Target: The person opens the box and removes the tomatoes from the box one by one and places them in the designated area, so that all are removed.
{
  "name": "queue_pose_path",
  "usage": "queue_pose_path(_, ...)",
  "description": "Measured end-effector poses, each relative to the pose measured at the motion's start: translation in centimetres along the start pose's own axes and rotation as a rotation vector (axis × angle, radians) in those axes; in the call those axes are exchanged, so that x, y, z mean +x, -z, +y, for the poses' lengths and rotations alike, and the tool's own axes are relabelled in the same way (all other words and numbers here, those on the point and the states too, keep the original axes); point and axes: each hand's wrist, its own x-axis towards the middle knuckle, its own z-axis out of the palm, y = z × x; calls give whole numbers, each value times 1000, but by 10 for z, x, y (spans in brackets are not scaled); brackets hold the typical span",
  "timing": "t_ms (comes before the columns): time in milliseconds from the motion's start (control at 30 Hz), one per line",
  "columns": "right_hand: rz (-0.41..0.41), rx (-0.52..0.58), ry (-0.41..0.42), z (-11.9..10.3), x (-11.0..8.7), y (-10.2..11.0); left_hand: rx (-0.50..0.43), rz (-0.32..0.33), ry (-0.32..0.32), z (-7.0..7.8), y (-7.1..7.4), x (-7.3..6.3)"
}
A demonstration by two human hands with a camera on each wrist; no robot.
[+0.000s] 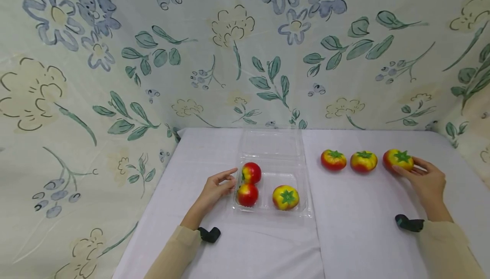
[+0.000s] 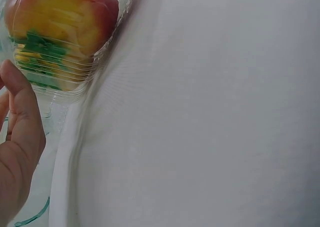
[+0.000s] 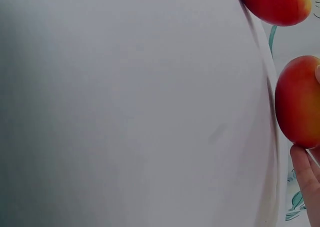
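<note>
Tomato (image 1: pixel 396 160) at the right end of a row of three is pinched by the curled right hand (image 1: pixel 428 184). The left hand (image 1: pixel 216 189), relaxed, slightly bent and gripping nothing, is at the left wall of a lid-back plastic clamshell (image 1: pixel 273 177) holding three more tomatoes (image 1: pixel 286 197) on the worktop (image 1: pixel 356 228).

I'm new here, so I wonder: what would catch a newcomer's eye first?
Probably the glossy red-and-yellow fruits in a row on the right, the outermost one held by the right grip. Three more sit in an open clear box left of them, beside the left grip. Behind it all hangs a flowered backdrop.
</note>
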Motion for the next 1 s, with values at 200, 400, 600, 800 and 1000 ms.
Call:
queue_pose_path(200, -3, -41, -11, -4, -1, -2, -3, -27, 17, 1, 2, 2)
queue_pose_path(400, -5, -46, -14, -8, -2, -3, -7, -12, 6, 0, 1, 1)
queue_pose_path(600, -4, -59, -14, -8, -1, -3, -15, -5, -14, -2, 0, 0)
queue_pose_path(800, -15, -60, -5, -6, 0, -3, -13, -3, -12, -3, 0, 1)
queue_pose_path(1000, -8, -62, 1, -6, -2, -3, -6, 3, -5, -2, 0, 0)
